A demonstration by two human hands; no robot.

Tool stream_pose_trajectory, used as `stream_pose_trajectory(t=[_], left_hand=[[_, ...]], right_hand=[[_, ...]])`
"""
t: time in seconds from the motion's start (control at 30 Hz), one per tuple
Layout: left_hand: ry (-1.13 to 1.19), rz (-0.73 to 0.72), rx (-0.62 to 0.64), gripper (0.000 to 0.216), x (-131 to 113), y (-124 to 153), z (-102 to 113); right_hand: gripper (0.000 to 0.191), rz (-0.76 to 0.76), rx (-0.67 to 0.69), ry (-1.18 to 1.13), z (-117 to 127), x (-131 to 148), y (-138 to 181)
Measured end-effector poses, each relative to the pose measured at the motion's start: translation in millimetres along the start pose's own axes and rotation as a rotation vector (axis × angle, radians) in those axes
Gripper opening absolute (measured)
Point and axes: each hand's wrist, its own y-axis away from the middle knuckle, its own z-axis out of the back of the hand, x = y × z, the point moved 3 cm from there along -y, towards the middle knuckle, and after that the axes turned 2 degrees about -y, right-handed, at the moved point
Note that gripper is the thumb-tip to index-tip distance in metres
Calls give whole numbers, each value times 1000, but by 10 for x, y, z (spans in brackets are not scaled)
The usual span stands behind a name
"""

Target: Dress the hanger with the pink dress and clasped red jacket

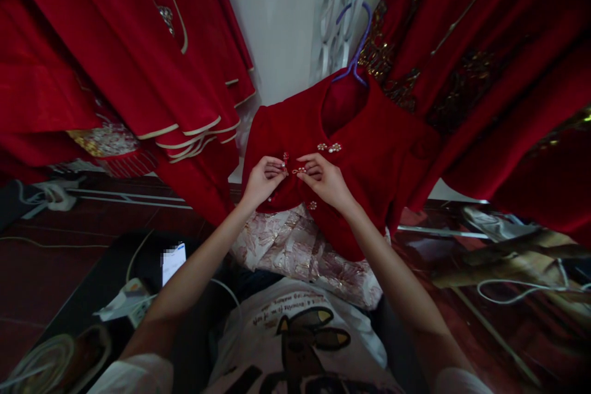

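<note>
A red jacket (369, 154) is seen at the centre of the frame, hung on a purple hanger (355, 64) before a white wall. Its front edge is pinched in the grip of the left hand (264, 180). A small gold middle clasp (298, 170) is pinched between the fingertips of the right hand (325, 181). Both grips are clenched, thumb against forefinger, and the two hands are nearly touching. Just above and to the right, an upper clasp (329, 148) is seen lying flat and appears to be joined. Below the right hand a lower clasp (313, 204) is left untouched; whether it is joined cannot be told. From this the closing of the front is judged to be about a third done, with the middle clasp in hand. A pale brocade cloth (295, 246) is draped beneath the jacket, and other red garments (115, 43) are hung at upper left and upper right.
</note>
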Motion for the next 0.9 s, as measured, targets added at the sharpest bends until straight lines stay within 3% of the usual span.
stream_pose_trajectory(t=[0.2, 0.37, 0.53, 0.9], left_hand=[[71, -5, 3, 29, -78, 14, -26], [56, 18, -71, 28, -36, -40, -25], [119, 20, -9, 30, -37, -34, -78], [247, 90, -43, 30, -155, 50, -43]], right_hand=[[25, 4, -72, -19, -77, -45, -93], [20, 34, -87, 16, -103, -31, -156], [18, 66, -91, 68, -109, -21, -169], [18, 107, -107, 24, -140, 17, -109]])
